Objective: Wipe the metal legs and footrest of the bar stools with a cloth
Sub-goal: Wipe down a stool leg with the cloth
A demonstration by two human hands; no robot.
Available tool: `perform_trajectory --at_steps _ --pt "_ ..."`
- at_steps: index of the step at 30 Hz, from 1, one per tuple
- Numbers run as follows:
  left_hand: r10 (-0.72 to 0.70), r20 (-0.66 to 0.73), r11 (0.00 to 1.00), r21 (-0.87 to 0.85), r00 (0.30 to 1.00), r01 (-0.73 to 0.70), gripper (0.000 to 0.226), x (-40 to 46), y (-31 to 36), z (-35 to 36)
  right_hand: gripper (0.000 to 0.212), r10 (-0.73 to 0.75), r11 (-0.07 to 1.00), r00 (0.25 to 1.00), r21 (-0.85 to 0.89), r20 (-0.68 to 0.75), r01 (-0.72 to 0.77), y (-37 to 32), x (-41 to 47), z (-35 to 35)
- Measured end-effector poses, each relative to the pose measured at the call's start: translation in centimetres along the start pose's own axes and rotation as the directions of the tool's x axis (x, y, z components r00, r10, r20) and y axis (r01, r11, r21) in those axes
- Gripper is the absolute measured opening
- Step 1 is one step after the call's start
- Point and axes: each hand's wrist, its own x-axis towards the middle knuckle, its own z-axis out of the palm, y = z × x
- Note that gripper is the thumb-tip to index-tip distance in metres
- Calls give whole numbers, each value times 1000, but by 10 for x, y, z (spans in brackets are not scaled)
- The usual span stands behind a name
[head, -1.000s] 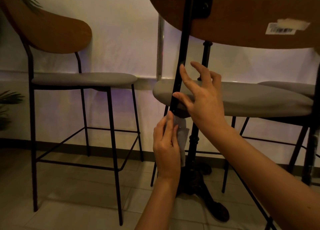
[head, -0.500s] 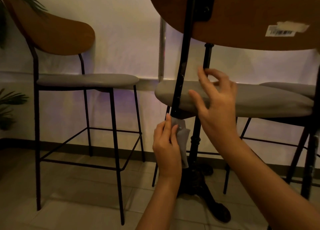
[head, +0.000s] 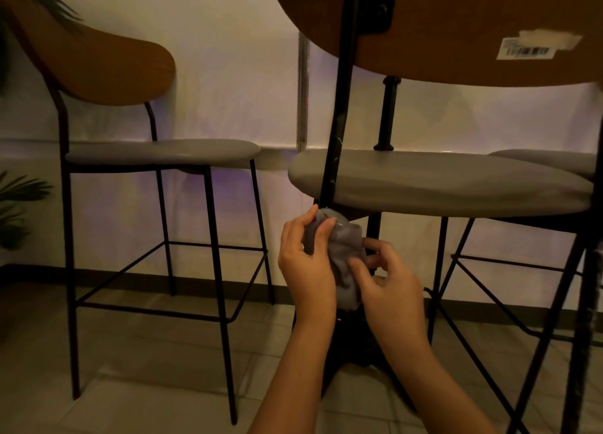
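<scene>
Off to the left, a second stool (head: 156, 159) stands well apart, its legs and footrest (head: 153, 309) untouched by the look of it, with bare floor around it. Just beside the near stool's (head: 440, 185) black leg (head: 336, 133), under the seat edge, the left hand (head: 306, 264) has its fingers curled round the grey cloth (head: 347, 257); the right hand (head: 388, 286) pinches the cloth's other side. This looks like regripping before wiping down; the seat overhang and table base (head: 359, 358) crowd that path.

Three bar stools (head: 156, 153) (head: 437, 185) (head: 548, 162), two hands (head: 306, 264) (head: 388, 286), one cloth (head: 346, 257).
</scene>
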Motion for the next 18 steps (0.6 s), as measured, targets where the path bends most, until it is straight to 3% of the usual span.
perform_trajectory --at_steps 3,6,10,12,15,18 --pt "-33 10 999 -15 999 33 21 -2 -2 -2 25 -52 999 996 -20 -70 50 -1 1 2" --pt "-112 13 993 -44 994 113 14 -1 -1 -3 37 -196 972 962 -170 -190 164 1 -6 7" --pt "-164 78 984 -53 983 169 9 8 7 -5 23 -349 925 924 -214 -153 314 4 -22 22" --pt "-185 119 979 -66 975 194 6 10 10 -8 31 -337 929 933 -203 -127 308 8 -23 28" --pt "-212 156 969 -97 965 229 24 8 9 -16 53 -325 937 941 -161 -89 309 8 -19 35" --pt "-228 185 961 -118 956 251 39 3 4 -26 57 -389 907 917 -211 -90 364 5 -12 43"
